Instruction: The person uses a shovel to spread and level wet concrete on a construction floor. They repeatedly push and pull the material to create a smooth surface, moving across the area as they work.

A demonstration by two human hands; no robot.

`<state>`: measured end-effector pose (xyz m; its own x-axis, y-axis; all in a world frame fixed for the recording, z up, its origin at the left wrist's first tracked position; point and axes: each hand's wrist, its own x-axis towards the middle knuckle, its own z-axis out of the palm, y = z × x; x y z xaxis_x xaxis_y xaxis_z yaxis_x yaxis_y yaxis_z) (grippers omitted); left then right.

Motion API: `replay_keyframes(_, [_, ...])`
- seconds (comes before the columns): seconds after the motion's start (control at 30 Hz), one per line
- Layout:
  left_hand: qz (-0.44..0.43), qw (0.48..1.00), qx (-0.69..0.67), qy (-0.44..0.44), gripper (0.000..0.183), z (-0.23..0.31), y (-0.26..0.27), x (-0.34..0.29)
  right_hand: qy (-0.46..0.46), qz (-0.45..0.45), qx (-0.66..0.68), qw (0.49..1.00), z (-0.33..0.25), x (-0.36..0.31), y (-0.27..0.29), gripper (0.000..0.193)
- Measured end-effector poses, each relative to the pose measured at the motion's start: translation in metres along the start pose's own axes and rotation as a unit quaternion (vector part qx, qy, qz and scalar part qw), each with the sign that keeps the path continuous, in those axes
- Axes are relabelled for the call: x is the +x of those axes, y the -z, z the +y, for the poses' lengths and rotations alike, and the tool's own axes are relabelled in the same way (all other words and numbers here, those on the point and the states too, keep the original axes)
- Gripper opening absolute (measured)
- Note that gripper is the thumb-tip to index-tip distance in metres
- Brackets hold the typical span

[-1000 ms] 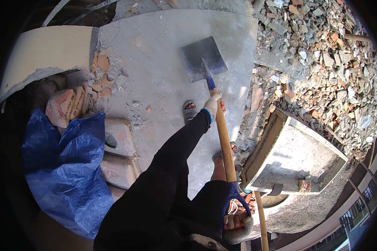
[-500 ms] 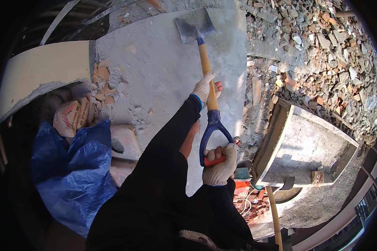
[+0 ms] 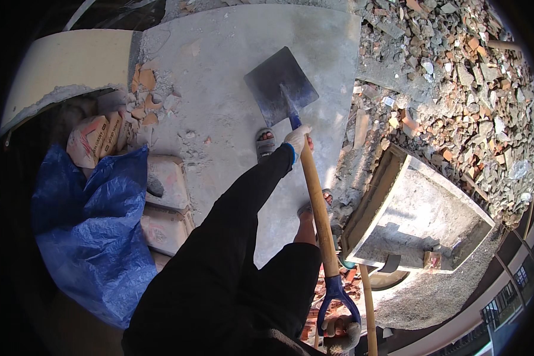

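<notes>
A shovel point(image 3: 317, 196) with a wooden shaft runs from the upper middle to the lower edge. Its square grey blade point(image 3: 279, 83) points away from me over the pale concrete floor point(image 3: 219, 77), with no load visible on it. My left hand point(image 3: 298, 139), in a white glove, closes round the shaft just behind the blade's blue socket. At the near end my right hand point(image 3: 343, 336), also gloved, grips the D-shaped blue handle; its fingers are partly hidden by the frame. A sandalled foot point(image 3: 265, 142) stands next to the blade, close to my left hand.
A grey-white box-like trough point(image 3: 433, 213) stands at right, beside another wooden handle point(image 3: 369, 308). Broken brick and stone rubble point(image 3: 474, 89) covers the upper right. On the left lie stacked bags point(image 3: 166, 181), a blue tarp point(image 3: 95, 231) and a cream slab point(image 3: 77, 65) with a broken edge.
The shovel has come back toward me, its blade turned and lower in view. My left hand now grips nearer the blade; my right hand has moved down and right with the handle.
</notes>
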<state>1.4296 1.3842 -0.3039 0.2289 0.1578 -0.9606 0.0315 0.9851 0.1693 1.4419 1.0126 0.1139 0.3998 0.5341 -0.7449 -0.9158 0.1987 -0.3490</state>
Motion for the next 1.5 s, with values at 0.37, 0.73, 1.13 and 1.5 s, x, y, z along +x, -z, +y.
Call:
replay_keyframes(0.37, [0.095,0.994,0.047,0.012,0.031,-0.041,0.098,-0.006,-0.088,0.026,-0.013,0.996,0.094,0.023,0.027,0.027])
replay_keyframes(0.73, [-0.139,0.961,-0.149,-0.187,0.046,0.277,0.123,-0.065,-0.106,0.018,0.090,0.990,0.224,0.347,-0.297,0.027])
replay_keyframes(1.13, [-0.054,0.967,-0.240,0.059,0.028,-0.042,0.052,-0.024,-0.063,0.192,-0.109,0.973,0.027,0.042,-0.094,0.021])
replay_keyframes(1.5, [0.001,0.961,-0.275,0.017,0.031,-0.122,0.060,-0.019,-0.118,0.192,-0.240,0.944,-0.018,0.026,-0.036,0.027])
